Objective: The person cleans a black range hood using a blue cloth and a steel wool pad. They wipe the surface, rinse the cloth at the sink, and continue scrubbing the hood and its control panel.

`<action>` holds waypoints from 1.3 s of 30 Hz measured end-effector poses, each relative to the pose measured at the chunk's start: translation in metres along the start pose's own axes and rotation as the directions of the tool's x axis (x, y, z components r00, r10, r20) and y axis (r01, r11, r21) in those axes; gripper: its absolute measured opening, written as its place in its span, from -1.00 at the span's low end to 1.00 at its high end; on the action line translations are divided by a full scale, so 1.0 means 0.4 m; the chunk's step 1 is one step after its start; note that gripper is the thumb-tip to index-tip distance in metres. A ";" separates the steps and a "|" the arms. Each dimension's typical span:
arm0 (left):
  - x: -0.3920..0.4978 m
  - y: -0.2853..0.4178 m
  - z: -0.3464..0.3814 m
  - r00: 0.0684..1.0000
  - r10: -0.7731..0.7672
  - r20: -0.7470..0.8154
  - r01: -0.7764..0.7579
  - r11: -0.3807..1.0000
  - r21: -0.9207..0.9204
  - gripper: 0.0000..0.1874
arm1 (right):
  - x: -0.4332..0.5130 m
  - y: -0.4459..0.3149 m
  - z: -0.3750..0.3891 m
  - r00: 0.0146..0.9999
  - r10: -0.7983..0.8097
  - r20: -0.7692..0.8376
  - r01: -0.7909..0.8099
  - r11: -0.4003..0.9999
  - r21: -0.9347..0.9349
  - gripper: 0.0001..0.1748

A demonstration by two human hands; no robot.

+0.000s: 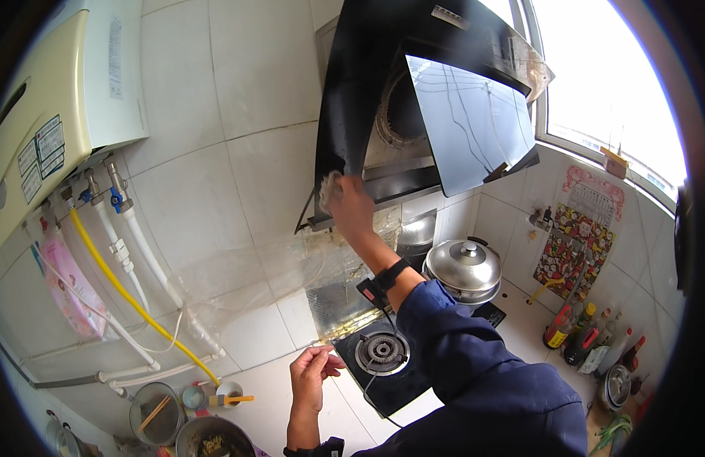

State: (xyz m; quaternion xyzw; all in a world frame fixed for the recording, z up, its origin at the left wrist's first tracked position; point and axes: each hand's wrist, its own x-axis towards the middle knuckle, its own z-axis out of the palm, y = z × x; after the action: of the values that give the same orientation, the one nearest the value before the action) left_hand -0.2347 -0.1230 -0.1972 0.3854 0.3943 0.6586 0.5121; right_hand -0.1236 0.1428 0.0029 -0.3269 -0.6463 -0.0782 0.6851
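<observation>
My right hand (355, 208) grips a greyish wad (330, 191), a cloth or scrubber, against the lower left of a black range hood (344, 108). The hood's glass panel (472, 125) is tilted outward and reflects sky and wires. Behind it, part of the round intake (401, 111) shows. Lower down, my left hand (311, 377) hovers by the left edge of a black gas cooktop (398, 394). Its fingers are loosely curled with nothing visible in them. A round burner (382, 353) lies to its right.
A lidded steel pot (464, 265) stands at the cooktop's far end. Bottles (558, 325) line the right wall. At lower left are a wok (212, 437), bowls and a brush (235, 399). A yellow gas hose (124, 291) hangs under the water heater (110, 74). Cables cross the cooktop.
</observation>
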 end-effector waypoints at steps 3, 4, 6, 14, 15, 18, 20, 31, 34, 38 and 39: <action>-0.011 0.003 0.004 1.000 -0.004 0.011 0.004 1.000 0.012 -0.75 | 0.005 0.000 -0.018 1.000 -0.024 0.015 0.023 0.999 0.027 -0.64; -0.012 0.004 0.006 1.000 -0.008 0.009 0.008 1.000 0.010 -0.75 | 0.051 -0.020 -0.028 0.998 -0.046 -0.041 0.049 0.996 0.076 -0.63; -0.009 0.010 0.010 1.000 0.001 0.013 -0.001 1.000 0.000 -0.76 | 0.179 -0.086 -0.052 0.970 -0.114 -0.214 0.139 0.985 0.104 -0.61; 0.002 0.034 0.011 1.000 -0.012 0.009 0.011 1.000 0.005 -0.73 | 0.393 -0.197 -0.100 0.824 -0.270 -0.498 0.317 0.948 0.011 -0.70; 0.001 0.034 0.008 1.000 -0.025 0.002 0.025 1.000 0.014 -0.72 | 0.345 -0.172 -0.074 0.839 -0.280 -0.466 0.314 0.949 -0.005 -0.70; -0.011 0.031 -0.007 1.000 0.016 -0.014 -0.016 1.000 -0.013 -0.72 | 0.154 -0.066 -0.001 0.959 -0.177 -0.222 0.179 0.984 -0.014 -0.68; -0.022 0.038 -0.028 0.999 0.038 -0.035 -0.038 0.999 -0.020 -0.72 | 0.032 -0.015 0.026 0.995 -0.082 -0.055 0.077 0.992 -0.097 -0.63; -0.037 0.089 -0.074 0.977 0.104 -0.187 -0.110 0.994 -0.022 -0.75 | 0.387 -0.167 -0.080 0.843 -0.264 -0.469 0.314 0.949 0.031 -0.82; -0.032 0.079 -0.067 0.984 0.075 -0.163 -0.082 0.996 -0.039 -0.75 | 0.327 -0.144 -0.055 0.813 -0.349 -0.467 0.376 0.926 -0.038 -0.72; -0.034 0.057 -0.062 0.987 0.071 -0.142 -0.076 0.997 -0.028 -0.75 | 0.064 -0.044 0.034 0.979 -0.125 -0.159 0.126 0.992 -0.002 -0.57; -0.036 0.053 -0.063 0.988 0.069 -0.138 -0.073 0.997 -0.020 -0.75 | 0.009 -0.023 0.048 0.992 -0.067 -0.111 0.075 0.995 0.064 -0.59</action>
State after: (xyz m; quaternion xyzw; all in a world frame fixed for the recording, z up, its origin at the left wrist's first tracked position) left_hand -0.2628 -0.1437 -0.1892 0.3463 0.4064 0.7063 0.4648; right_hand -0.1440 0.1475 0.0083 -0.2754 -0.6215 -0.0980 0.7269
